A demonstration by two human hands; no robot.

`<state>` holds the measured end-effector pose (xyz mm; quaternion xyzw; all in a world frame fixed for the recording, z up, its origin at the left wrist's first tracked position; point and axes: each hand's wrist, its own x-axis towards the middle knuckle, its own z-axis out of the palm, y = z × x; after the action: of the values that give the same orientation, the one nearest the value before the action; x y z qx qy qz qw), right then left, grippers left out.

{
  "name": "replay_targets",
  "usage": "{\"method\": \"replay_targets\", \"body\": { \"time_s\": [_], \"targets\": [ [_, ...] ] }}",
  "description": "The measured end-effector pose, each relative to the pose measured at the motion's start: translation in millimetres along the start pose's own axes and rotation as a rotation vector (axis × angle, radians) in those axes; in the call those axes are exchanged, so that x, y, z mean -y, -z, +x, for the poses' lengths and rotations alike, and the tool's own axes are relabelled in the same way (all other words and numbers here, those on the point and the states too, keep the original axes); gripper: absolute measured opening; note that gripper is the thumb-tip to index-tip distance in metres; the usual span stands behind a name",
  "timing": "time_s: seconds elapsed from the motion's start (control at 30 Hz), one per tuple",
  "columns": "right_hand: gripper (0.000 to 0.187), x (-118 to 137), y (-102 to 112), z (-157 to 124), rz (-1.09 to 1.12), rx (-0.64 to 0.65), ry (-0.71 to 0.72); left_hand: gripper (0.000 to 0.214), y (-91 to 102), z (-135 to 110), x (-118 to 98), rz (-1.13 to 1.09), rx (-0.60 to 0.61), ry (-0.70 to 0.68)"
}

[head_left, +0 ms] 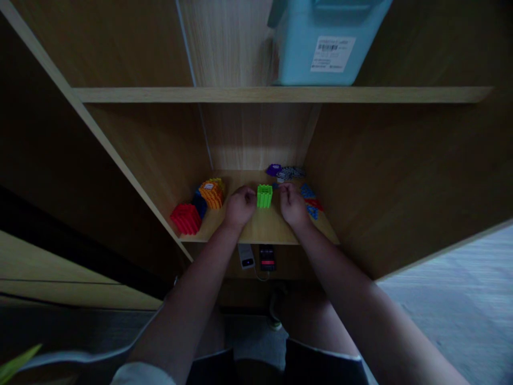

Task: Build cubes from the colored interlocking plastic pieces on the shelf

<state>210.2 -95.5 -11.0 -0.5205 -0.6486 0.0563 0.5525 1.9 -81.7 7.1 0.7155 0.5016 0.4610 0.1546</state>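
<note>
A bright green stack of square, toothed plastic pieces (264,197) stands on the shelf between my two hands. My left hand (239,206) is closed just left of it, fingers curled inward; whether anything is in them is hidden. To the right of the stack, my right hand (293,205) is closed in a pinch. A small dark blue bit shows at its fingertips, too small to name. Behind my right hand lie a purple piece (274,170) and a heap of grey-black pieces (291,172). Flat blue pieces (308,191) and a red piece (315,204) lie right of it.
Orange stacked pieces (212,193), dark blue ones (199,204) and a red stack (186,218) stand at the shelf's left. A light blue bin (296,59) sits on the upper shelf (240,95). Below are a white device (246,255) and a black one (267,256).
</note>
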Motion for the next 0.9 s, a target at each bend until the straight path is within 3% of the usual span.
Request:
{"method": "replay_targets", "body": {
  "time_s": [0.43, 0.9],
  "targets": [
    [0.028, 3.7, 2.9, -1.6, 0.079, 0.054, 0.018, 0.015, 0.9, 0.0, -2.8, -0.039, 0.016, -0.024],
    [0.035, 9.0, 4.6, -1.5, 0.075, 0.056, 0.019, 0.01, -1.3, 0.2, 0.6, -0.044, 0.024, -0.044]
  ]
}}
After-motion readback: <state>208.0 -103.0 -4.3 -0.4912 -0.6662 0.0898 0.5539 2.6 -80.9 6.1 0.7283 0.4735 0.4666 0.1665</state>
